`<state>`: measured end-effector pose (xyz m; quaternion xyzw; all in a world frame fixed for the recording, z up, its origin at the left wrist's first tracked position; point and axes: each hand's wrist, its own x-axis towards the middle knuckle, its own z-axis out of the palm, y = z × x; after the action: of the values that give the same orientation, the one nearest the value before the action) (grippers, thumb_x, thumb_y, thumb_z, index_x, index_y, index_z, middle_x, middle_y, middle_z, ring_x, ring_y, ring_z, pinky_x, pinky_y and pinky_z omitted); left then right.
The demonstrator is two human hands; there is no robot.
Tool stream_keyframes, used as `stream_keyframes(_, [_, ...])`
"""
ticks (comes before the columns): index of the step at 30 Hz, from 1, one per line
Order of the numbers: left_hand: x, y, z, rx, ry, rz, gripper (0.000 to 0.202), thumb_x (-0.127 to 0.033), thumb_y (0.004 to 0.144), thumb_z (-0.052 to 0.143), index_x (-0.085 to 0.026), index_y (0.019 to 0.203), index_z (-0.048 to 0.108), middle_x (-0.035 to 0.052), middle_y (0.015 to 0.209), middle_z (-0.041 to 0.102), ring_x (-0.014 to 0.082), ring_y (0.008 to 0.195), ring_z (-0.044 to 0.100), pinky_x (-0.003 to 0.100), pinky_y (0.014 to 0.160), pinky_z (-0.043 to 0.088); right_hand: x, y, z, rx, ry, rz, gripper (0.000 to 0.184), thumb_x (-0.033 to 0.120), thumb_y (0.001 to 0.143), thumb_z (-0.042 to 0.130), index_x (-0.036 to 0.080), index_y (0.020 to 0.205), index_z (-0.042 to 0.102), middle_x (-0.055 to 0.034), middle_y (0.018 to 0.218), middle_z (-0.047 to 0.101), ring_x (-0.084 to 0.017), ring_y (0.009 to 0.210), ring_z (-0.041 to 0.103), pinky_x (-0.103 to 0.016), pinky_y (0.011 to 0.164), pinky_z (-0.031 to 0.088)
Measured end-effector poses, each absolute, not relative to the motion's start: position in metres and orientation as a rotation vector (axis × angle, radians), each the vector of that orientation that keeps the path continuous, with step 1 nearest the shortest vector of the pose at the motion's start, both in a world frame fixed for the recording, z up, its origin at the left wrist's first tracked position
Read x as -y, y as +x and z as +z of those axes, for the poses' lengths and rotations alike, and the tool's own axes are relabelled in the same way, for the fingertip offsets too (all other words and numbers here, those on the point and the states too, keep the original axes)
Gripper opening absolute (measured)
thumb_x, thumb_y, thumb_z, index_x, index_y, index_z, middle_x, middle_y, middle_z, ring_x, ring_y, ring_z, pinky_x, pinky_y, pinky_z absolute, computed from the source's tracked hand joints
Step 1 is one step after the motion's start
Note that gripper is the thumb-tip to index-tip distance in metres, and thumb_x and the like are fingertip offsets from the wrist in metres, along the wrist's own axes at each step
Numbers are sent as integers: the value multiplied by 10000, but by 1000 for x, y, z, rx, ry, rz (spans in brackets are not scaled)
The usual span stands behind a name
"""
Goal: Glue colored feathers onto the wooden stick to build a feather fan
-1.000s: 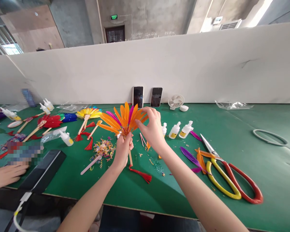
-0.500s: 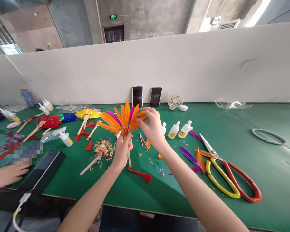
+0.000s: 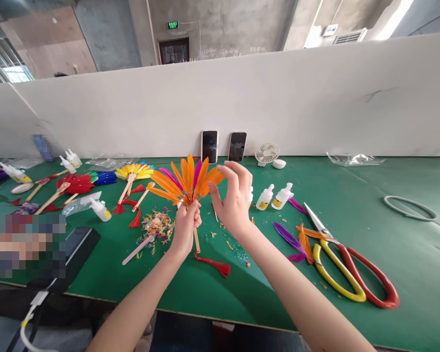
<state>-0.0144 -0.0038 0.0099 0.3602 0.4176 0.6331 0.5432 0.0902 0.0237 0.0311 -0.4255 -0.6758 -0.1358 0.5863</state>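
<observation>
ROOM: bare green table (image 3: 418,244) is seen right of the scissors (image 3: 332,242), closed off behind by a white partition (image 3: 315,98) | FAN: orange feather fan (image 3: 185,183) is held upright, its stick gripped in the closed left hand (image 3: 186,227); right hand (image 3: 232,200) is spread open, empty, just beside the right-hand feathers | CONTAINERS: capped glue bottles (image 3: 266,197) are stood behind the right hand; contents cannot be told
</observation>
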Motion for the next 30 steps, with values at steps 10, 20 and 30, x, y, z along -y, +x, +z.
stream_keyframes(10, [3, -13, 10, -972, 800, 1542, 417, -421, 574, 719, -186, 602, 376, -107, 450, 344, 13, 370, 298, 171, 385, 223, -10, 94, -4, 1902, -721, -711, 250, 112, 852, 434, 163, 976, 646, -42, 1015, 699, -201, 1060, 543, -357, 961, 377])
stream_keyframes(20, [6, -13, 13, -982, 808, 1530, 353, -362, 569, 681, -190, 600, 374, -105, 450, 336, 21, 371, 299, 178, 391, 209, -10, 95, -5, 1958, -744, -722, 289, 126, 863, 414, 143, 1018, 658, -47, 1070, 693, -211, 1101, 544, -365, 955, 414])
stream_keyframes(30, [4, -14, 10, -933, 742, 1503, 305, -390, 584, 651, -180, 622, 433, -87, 459, 368, 36, 400, 316, 188, 404, 228, -10, 96, -5, 1984, -767, -740, 282, 136, 856, 428, 135, 1034, 647, -66, 1083, 684, -217, 1102, 540, -373, 958, 413])
